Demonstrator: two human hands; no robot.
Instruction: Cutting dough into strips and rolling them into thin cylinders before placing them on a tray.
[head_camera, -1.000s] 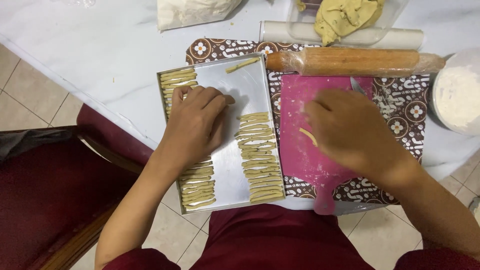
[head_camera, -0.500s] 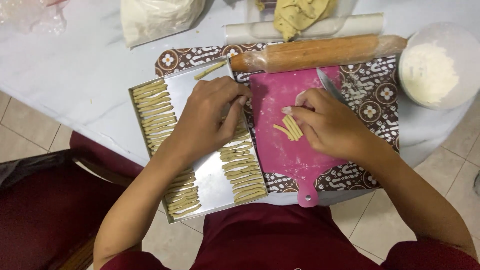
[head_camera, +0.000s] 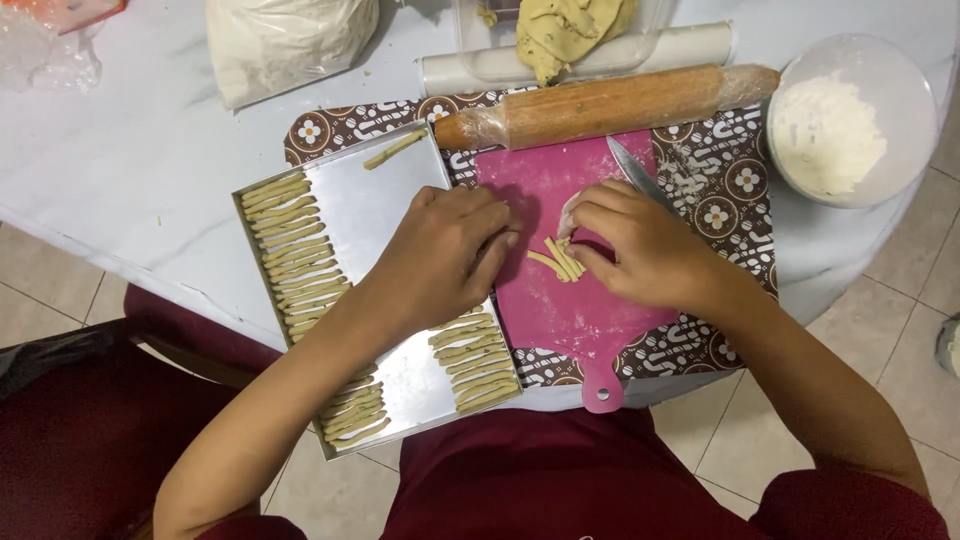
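A few thin dough strips (head_camera: 556, 259) lie on the pink cutting board (head_camera: 560, 310). My right hand (head_camera: 640, 245) rests over them with its fingertips touching the strips. My left hand (head_camera: 445, 255) hovers over the metal baking tray (head_camera: 375, 205), its fingers curled and reaching toward the board's left edge; nothing shows in its grip. Rows of dough sticks (head_camera: 290, 245) fill the tray's left side, and more dough sticks (head_camera: 475, 362) lie near its front right corner. One loose dough stick (head_camera: 393, 149) sits at the tray's far end.
A wooden rolling pin (head_camera: 610, 103) lies across the board's far edge, a knife (head_camera: 638, 172) beside it. A bowl of flour (head_camera: 838, 130) stands at right, a lump of dough (head_camera: 565, 30) in a clear container behind, a flour bag (head_camera: 285, 40) at back left. The patterned mat (head_camera: 720, 200) lies under the board.
My right hand has gathered the dough strips on the pink board. My left hand has slid rightward across the tray toward the board. The view has shifted.
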